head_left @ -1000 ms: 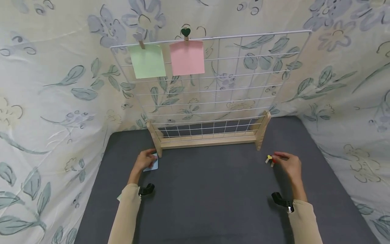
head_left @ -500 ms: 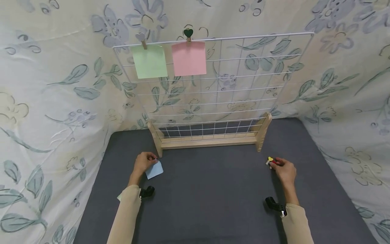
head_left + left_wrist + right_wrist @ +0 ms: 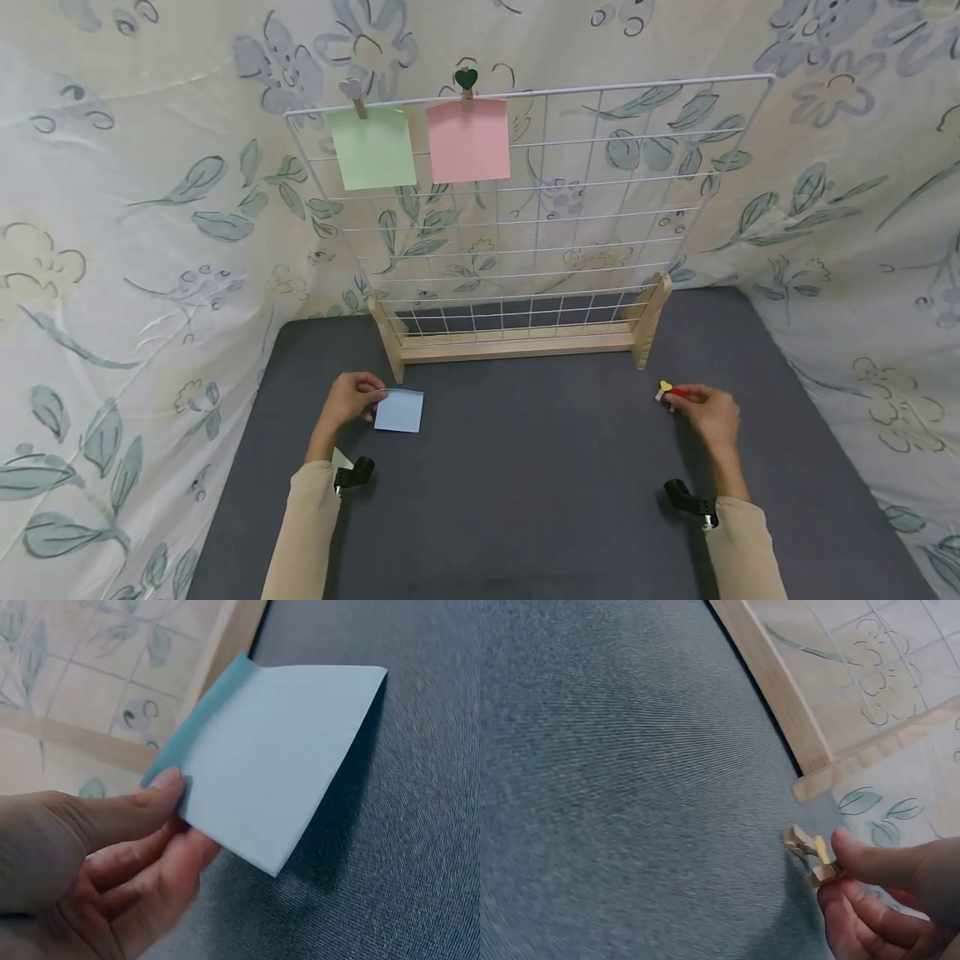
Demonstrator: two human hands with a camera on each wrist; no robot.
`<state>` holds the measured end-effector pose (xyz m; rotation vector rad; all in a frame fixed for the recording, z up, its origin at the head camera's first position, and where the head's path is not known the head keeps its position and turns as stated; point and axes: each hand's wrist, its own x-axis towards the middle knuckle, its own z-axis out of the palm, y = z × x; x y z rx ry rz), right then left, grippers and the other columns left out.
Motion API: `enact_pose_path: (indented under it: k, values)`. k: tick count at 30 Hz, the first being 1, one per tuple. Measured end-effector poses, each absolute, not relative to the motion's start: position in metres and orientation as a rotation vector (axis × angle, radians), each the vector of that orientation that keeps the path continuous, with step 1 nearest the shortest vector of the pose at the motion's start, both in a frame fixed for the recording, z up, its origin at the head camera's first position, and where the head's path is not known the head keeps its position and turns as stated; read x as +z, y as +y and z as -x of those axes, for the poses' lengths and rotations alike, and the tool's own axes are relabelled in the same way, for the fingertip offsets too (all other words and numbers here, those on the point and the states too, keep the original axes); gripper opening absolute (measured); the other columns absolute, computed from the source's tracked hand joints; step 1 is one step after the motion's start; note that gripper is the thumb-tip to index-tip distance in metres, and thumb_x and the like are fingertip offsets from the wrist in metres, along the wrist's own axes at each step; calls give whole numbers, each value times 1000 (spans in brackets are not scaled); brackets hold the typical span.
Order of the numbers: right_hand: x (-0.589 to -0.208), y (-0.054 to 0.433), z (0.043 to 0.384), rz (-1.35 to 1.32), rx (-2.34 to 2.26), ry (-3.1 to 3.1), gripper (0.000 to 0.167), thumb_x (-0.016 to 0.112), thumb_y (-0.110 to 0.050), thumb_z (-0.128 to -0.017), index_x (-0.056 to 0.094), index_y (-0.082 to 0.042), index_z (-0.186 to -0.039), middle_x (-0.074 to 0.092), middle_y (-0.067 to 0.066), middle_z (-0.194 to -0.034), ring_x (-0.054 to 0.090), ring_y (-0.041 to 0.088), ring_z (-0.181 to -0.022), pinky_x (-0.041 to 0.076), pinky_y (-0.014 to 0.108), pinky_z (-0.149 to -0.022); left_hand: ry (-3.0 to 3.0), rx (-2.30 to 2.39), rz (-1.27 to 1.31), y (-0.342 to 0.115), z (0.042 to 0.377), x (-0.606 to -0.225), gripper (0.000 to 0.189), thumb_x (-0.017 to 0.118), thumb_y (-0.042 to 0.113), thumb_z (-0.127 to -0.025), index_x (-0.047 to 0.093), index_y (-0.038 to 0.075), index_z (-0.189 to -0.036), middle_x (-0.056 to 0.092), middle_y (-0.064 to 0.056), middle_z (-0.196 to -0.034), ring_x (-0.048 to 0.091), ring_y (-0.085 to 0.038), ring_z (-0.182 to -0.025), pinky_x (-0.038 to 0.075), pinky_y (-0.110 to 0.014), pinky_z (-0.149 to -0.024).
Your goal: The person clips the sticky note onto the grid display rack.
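Observation:
My left hand [image 3: 351, 398] pinches a light blue sticky note [image 3: 400, 411] at its left edge, thumb on top. In the left wrist view the note [image 3: 277, 750] is raised at a slant over the dark cloth, its top strip bent and darker. On the right side, my right hand [image 3: 708, 410] pinches a small wooden clothespin [image 3: 823, 874] between thumb and fingers; its red heart [image 3: 678, 392] shows in the head view. Right beside it is a second clothespin [image 3: 798, 840], topped with a yellow heart [image 3: 664, 386].
A white wire grid [image 3: 536, 196] stands in a wooden base [image 3: 517, 346] at the back. Clothespins hold a green note [image 3: 375, 150] and a pink note [image 3: 469, 142] on its top bar. Pale green paper [image 3: 342, 459] shows by the left wrist. Floral cloth [image 3: 150, 275] surrounds the dark table [image 3: 517, 475].
The left hand has pinched the blue note, lifted it and drawn it out to the right of the fingers. The right hand has closed on the red-heart clothespin.

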<state>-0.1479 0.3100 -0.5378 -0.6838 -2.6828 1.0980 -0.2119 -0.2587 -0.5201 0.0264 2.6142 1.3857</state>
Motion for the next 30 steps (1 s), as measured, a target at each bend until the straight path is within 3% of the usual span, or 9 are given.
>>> enact_pose_path:
  k: [4, 9, 11, 16, 20, 23, 27, 30]
  values:
    - [-531, 313, 149, 581, 1097, -2667, 28, 78, -20, -86, 74, 3, -102, 73, 18, -89, 51, -2, -60, 40, 16, -48, 2502, 1522, -33, -258, 212, -517, 11, 66, -5, -90, 63, -13, -96, 68, -19, -75, 64, -20, -62, 61, -34, -49]
    - [-522, 314, 153, 519, 1142, -2638, 36, 77, -21, -87, 71, 4, -113, 72, 22, -97, 53, -10, -62, 43, 11, -50, 2423, 1635, -22, -255, 211, -515, 13, 64, -8, -90, 61, -18, -99, 69, -27, -81, 70, -30, -64, 64, -39, -59]
    - [-519, 313, 154, 529, 1146, -2642, 37, 77, -21, -87, 71, 4, -114, 72, 23, -100, 59, -4, -67, 44, 11, -51, 2430, 1646, -42, -253, 211, -515, 13, 64, -8, -91, 61, -17, -99, 69, -28, -83, 71, -32, -64, 64, -39, -61]
    - [-508, 308, 156, 499, 1137, -2683, 34, 75, -26, -89, 74, 1, -109, 72, 21, -103, 67, 29, -90, 46, 15, -57, 2474, 1656, -103, -244, 213, -513, 13, 64, -7, -91, 64, -16, -100, 70, -27, -87, 72, -27, -65, 64, -36, -62]
    - [-500, 302, 161, 428, 1182, -2692, 38, 72, -31, -91, 73, 1, -111, 71, 21, -105, 67, 33, -93, 50, 17, -61, 2476, 1728, -96, -235, 215, -510, 14, 65, -8, -90, 65, -16, -102, 70, -27, -91, 71, -24, -64, 64, -37, -62]
    - [-497, 298, 167, 400, 1220, -2684, 37, 72, -30, -91, 73, 1, -112, 72, 21, -104, 68, 28, -88, 54, 22, -62, 2477, 1795, -81, -228, 216, -507, 17, 66, -7, -90, 65, -17, -104, 70, -28, -92, 71, -25, -63, 63, -41, -64]
    - [-497, 295, 176, 386, 1296, -2631, 35, 75, -30, -88, 75, -1, -108, 74, 15, -94, 69, 18, -76, 57, 42, -56, 2472, 1870, -44, -222, 216, -503, 17, 66, -5, -90, 66, -16, -103, 69, -29, -93, 72, -30, -65, 62, -48, -67]
    - [-494, 293, 179, 350, 1313, -2621, 36, 76, -31, -88, 75, 0, -107, 74, 17, -93, 70, 21, -74, 57, 47, -58, 2470, 1908, -47, -218, 216, -501, 16, 66, -5, -90, 67, -16, -102, 69, -30, -93, 72, -34, -67, 62, -46, -68]
